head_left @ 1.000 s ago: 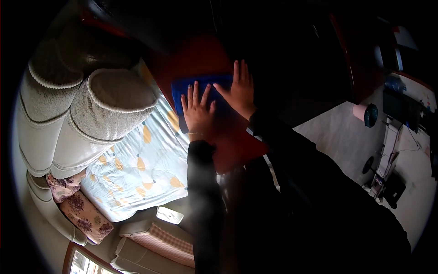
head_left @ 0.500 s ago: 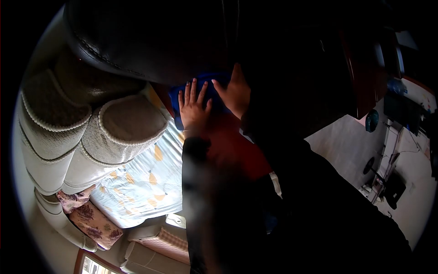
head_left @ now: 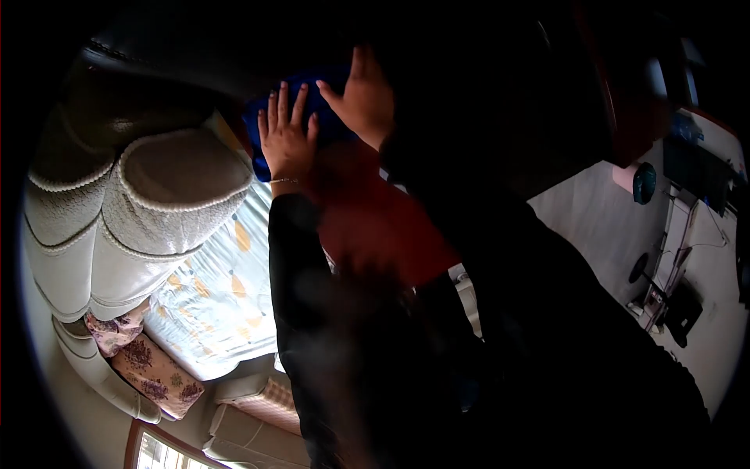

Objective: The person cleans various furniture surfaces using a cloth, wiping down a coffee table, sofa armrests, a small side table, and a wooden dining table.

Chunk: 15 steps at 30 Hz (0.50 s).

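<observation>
My left hand (head_left: pixel 287 144) lies flat, fingers spread, on a bright blue cloth-like thing (head_left: pixel 334 131); a thin bracelet rings its wrist. To its right, my right hand (head_left: pixel 367 102) is open over the same blue thing, its thumb held well out and its other fingers partly lost in shadow. Neither hand grips anything. Below the hands, between my dark sleeves, shows a red surface (head_left: pixel 383 230); I cannot tell what it is. Deep shadow hides the far side of the blue thing.
A cream padded sofa (head_left: pixel 183 176) with a pale patterned cover (head_left: pixel 223 297) and floral cushions (head_left: pixel 160 375) stands at left. Dark leather-like upholstery (head_left: pixel 148 62) lies above. At right are a pink bin (head_left: pixel 625 178) and a black stand fan (head_left: pixel 639 268) on the grey floor.
Both hands and the blue thing now appear higher and further left in view, along with the sofa, as the camera has shifted. The hands stay spread on the blue thing.
</observation>
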Motion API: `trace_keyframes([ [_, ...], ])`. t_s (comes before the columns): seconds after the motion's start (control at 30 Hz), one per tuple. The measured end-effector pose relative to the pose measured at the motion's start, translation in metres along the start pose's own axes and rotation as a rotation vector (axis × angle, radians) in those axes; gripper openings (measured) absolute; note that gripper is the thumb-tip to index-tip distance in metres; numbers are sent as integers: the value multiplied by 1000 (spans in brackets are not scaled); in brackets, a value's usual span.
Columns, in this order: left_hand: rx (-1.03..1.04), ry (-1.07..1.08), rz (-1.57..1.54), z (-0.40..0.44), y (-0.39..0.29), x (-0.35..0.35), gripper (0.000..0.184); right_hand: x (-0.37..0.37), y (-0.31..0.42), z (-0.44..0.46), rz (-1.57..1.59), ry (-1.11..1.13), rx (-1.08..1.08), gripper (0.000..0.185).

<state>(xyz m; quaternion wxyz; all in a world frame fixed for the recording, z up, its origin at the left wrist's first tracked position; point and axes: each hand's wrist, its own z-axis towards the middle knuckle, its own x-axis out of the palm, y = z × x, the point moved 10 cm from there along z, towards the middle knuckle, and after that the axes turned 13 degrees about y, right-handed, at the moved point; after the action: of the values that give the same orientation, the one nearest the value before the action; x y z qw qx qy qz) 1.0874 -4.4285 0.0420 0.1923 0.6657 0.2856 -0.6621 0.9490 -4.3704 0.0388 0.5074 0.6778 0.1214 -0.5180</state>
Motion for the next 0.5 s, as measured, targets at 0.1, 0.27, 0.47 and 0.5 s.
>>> trace_keyframes([
  [0.1,-148,-84,1,-21,-10,7,49,-12,11,-11,6,-45,-165,83],
  [0.27,-360,-83,-61,-95,-41,16,50,-12,31,-71,-176,91,-475,66],
  [0.47,-510,95,-127,-241,-105,33,55,-20,22,-205,-122,390,-516,65],
  [0.5,-536,127,-143,-266,-115,38,57,-21,19,-229,-97,431,-519,64],
])
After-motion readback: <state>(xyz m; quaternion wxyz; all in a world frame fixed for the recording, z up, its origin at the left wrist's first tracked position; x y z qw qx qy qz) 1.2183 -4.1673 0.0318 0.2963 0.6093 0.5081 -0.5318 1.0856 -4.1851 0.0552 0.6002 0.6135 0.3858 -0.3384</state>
